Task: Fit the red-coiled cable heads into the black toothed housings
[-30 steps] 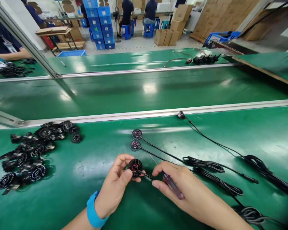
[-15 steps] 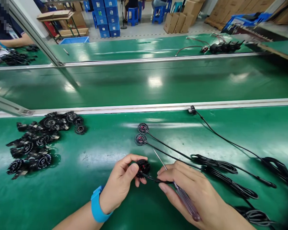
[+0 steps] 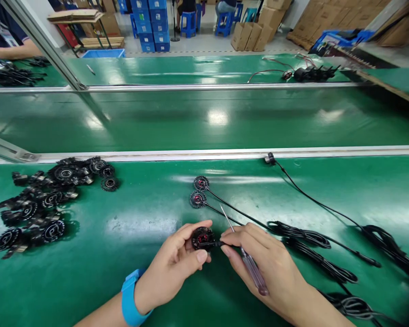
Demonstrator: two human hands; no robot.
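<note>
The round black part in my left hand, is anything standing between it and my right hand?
Nothing visible stands in between except the cable, running from the round black part to the right hand. The screwdriver points past the part.

Since half a second ago, the right hand (image 3: 269,263) has slid closer to the round black part (image 3: 202,237), lower middle of frame. Its cable (image 3: 216,244) sits nearly level now, was slanting down-right. Left hand's (image 3: 172,263) thumb dropped from the part's left side to its bottom edge.
</note>
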